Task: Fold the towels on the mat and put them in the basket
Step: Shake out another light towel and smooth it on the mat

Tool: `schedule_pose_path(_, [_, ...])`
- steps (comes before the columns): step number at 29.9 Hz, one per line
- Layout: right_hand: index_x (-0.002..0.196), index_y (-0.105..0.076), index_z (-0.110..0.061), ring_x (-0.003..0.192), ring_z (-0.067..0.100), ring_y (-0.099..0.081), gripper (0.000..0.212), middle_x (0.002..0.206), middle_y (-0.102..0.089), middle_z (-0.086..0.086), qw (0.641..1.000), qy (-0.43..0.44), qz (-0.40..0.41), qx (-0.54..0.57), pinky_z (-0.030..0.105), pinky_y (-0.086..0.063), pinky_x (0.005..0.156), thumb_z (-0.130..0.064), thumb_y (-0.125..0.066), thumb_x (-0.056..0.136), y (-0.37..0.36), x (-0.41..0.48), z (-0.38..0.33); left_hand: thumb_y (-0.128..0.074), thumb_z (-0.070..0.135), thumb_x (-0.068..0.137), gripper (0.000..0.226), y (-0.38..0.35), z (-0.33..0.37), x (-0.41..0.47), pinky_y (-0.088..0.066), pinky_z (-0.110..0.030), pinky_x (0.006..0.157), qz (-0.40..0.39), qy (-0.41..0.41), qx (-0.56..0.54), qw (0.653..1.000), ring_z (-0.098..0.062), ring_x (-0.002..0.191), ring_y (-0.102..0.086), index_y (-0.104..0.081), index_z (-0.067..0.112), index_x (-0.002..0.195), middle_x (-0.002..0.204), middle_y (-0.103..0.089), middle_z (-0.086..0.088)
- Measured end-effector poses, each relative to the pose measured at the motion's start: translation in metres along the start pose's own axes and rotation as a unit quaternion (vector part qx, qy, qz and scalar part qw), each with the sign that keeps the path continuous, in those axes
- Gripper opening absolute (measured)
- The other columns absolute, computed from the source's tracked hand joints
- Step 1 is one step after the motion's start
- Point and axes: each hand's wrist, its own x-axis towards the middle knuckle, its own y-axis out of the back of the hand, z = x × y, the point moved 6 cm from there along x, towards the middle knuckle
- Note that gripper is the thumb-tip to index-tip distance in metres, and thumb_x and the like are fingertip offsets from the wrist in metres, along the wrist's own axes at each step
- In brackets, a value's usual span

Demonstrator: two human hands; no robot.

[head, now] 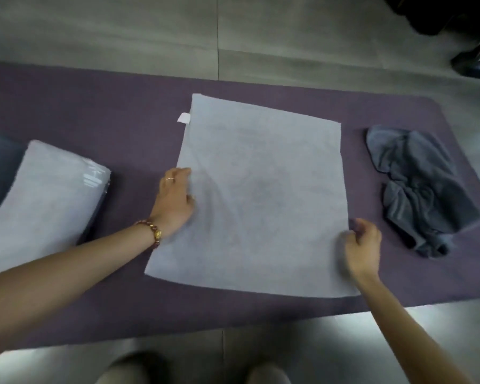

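- Flanking the pale grey-blue rectangular cloth towel (261,195), which lies flat at centre frame: our right hand (362,245) pinches its right edge nr the lower corner; our left hand (175,200) sits on the left edge, grip unclear.
- Long axis runs top-to-bottom of frame; both hands equally close.
- We're on a purple felt-like mat (94,112) over grey tiled floor (122,29).
- Crumpled dark grey towel (424,189) at right, folded pale stack (45,195) at left.

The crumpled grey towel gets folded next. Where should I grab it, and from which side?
Pinch a raised fold near the middle of the grey towel, coming from above with the right hand, the nearer one. It lies heaped with no clear corner showing, so a ridge on top seems the easiest hold.
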Motion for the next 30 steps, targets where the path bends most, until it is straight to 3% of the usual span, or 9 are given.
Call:
schedule_pose_path(3, [0.110, -0.059, -0.005, 0.089, 0.017, -0.050, 0.020, 0.101, -0.059, 0.007, 0.998, -0.048, -0.003, 0.044, 0.018, -0.031, 0.074, -0.008, -0.048, 0.094, 0.005, -0.029, 0.016, -0.053, -0.001, 0.087, 0.054, 0.006, -0.013, -0.026, -0.027, -0.021, 0.100, 0.011, 0.029, -0.085, 0.996, -0.026, 0.130, -0.029, -0.036, 0.009, 0.138, 0.140, -0.023, -0.011])
schedule_pose_path(6, [0.113, -0.057, -0.006, 0.084, 0.018, -0.052, 0.022, 0.105, -0.059, 0.009, 0.999, -0.038, -0.009, 0.003, 0.025, -0.034, 0.075, -0.015, -0.052, 0.093, 0.005, -0.045, 0.016, -0.056, -0.003, 0.085, 0.058, 0.014, -0.023, -0.040, -0.024, -0.014, 0.096, 0.067, 0.081, -0.124, 0.987, -0.026, 0.122, -0.034, -0.033, 0.004, 0.137, 0.139, -0.018, -0.017])
schedule_pose_path(8, [0.116, -0.052, -0.003, 0.078, 0.015, -0.045, 0.030, 0.115, -0.051, 0.012, 0.998, -0.055, -0.005, -0.032, 0.028, -0.034, 0.074, -0.022, -0.055, 0.093, 0.005, -0.048, 0.014, -0.056, 0.000, 0.087, 0.056, 0.015, -0.028, -0.048, -0.034, -0.021, 0.091, 0.074, 0.120, -0.159, 0.977, -0.027, 0.108, -0.045, -0.031, 0.004, 0.137, 0.134, -0.027, -0.016])
schedule_pose_path(10, [0.113, -0.049, -0.003, 0.079, 0.022, -0.046, 0.034, 0.116, -0.050, 0.013, 0.995, -0.074, 0.002, -0.069, 0.032, -0.036, 0.072, -0.029, -0.055, 0.093, 0.006, -0.050, 0.015, -0.052, 0.010, 0.093, 0.043, 0.011, -0.034, -0.057, -0.041, -0.029, 0.076, 0.054, 0.159, -0.188, 0.968, -0.029, 0.094, -0.055, -0.034, 0.006, 0.132, 0.110, -0.048, -0.009])
schedule_pose_path(13, [0.100, -0.049, -0.007, 0.080, 0.029, -0.054, 0.028, 0.094, -0.059, 0.008, 0.993, -0.088, 0.002, -0.082, 0.034, -0.038, 0.069, -0.035, -0.052, 0.094, 0.007, -0.052, 0.019, -0.046, 0.026, 0.097, 0.024, 0.007, -0.041, -0.071, -0.040, -0.032, 0.065, 0.031, 0.167, -0.113, 0.979, -0.032, 0.082, -0.059, -0.043, 0.008, 0.113, 0.083, -0.055, -0.004])
schedule_pose_path(16, [0.092, -0.049, -0.008, 0.078, 0.032, -0.056, 0.026, 0.089, -0.057, 0.008, 0.992, -0.085, 0.001, -0.091, 0.034, -0.039, 0.066, -0.033, -0.049, 0.096, 0.008, -0.056, 0.023, -0.041, 0.034, 0.098, 0.025, 0.005, -0.048, -0.081, -0.039, -0.034, 0.063, 0.015, 0.166, -0.047, 0.985, -0.031, 0.079, -0.057, -0.045, 0.010, 0.106, 0.084, -0.058, -0.007])
schedule_pose_path(20, [0.099, -0.048, -0.005, 0.071, 0.027, -0.048, 0.029, 0.097, -0.048, 0.007, 0.988, -0.065, -0.010, -0.141, 0.034, -0.036, 0.065, -0.033, -0.049, 0.096, 0.010, -0.059, 0.018, -0.038, 0.034, 0.099, 0.024, 0.005, -0.053, -0.098, -0.034, -0.032, 0.054, 0.000, 0.132, -0.003, 0.991, -0.029, 0.064, -0.054, -0.043, 0.011, 0.096, 0.066, -0.053, -0.003])
schedule_pose_path(24, [0.095, -0.047, -0.011, 0.075, 0.025, -0.049, 0.022, 0.085, -0.055, 0.005, 0.985, -0.098, -0.033, -0.136, 0.034, -0.039, 0.068, -0.033, -0.052, 0.095, 0.014, -0.059, 0.020, -0.039, 0.030, 0.100, 0.021, 0.009, -0.057, -0.109, -0.035, -0.033, 0.052, 0.022, 0.135, -0.027, 0.990, -0.023, 0.058, -0.052, -0.045, 0.010, 0.094, 0.065, -0.054, -0.004])
schedule_pose_path(30, [0.103, -0.055, -0.006, 0.081, 0.025, -0.053, 0.025, 0.089, -0.057, 0.005, 0.988, -0.143, 0.007, -0.054, 0.031, -0.036, 0.071, -0.030, -0.054, 0.095, 0.022, -0.064, 0.029, -0.042, 0.027, 0.099, 0.019, 0.008, -0.063, -0.115, -0.042, -0.037, 0.058, 0.034, 0.150, -0.068, 0.986, -0.028, 0.062, -0.054, -0.047, 0.009, 0.095, 0.068, -0.056, -0.007])
